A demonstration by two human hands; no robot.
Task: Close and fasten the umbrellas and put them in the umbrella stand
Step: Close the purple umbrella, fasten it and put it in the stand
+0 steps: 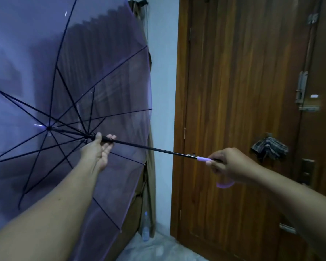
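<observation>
Wooden door (243,110) at right, pale wall (164,91) beside it, brown curtain (151,185) hanging along the wall edge. Plastic bottle (145,230) standing on the floor near the curtain's foot. Small folded striped umbrella (269,149) hanging against the door by its metal fittings. Large translucent purple umbrella (83,72) fully open, canopy filling the left side, dark ribs fanning out from the hub, held roughly level across the middle. Left hand (100,149) under the black shaft (149,146) at the runner, thumb and fingers curled round it, palm turned upward. Right hand (226,164) wrapped round the lilac handle (202,158), fingers closed on it, curved end of the handle showing below the hand. Both forearms stretched forward, well apart, with the bare shaft between them.
</observation>
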